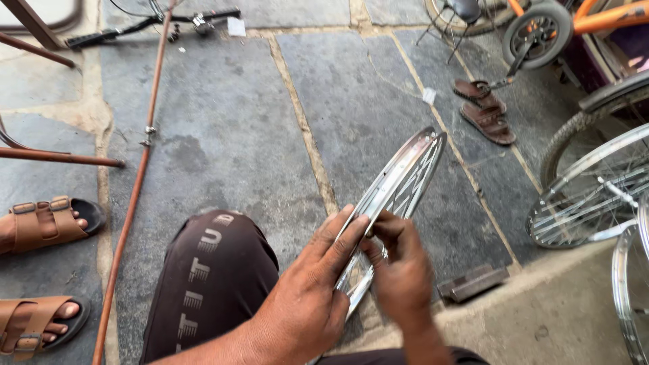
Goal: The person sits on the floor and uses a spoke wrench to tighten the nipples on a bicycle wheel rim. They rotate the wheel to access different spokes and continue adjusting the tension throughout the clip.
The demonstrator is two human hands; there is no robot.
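A shiny metal bicycle rim point(399, 186), laced with thin spokes, stands on edge over the person's lap, its long line running from the hands up and away to the right, above the grey stone floor point(223, 135). The left hand point(307, 297) lies flat along the rim's near outer wall, its grip clasping the metal from outside; the right hand point(400, 267) is just beside it on the spoke side, fingertips pinched at something too small to tell. Further out lie brown sandals point(485, 111), a copper-coloured rod point(135, 182) and more spoked wheels point(588, 196).
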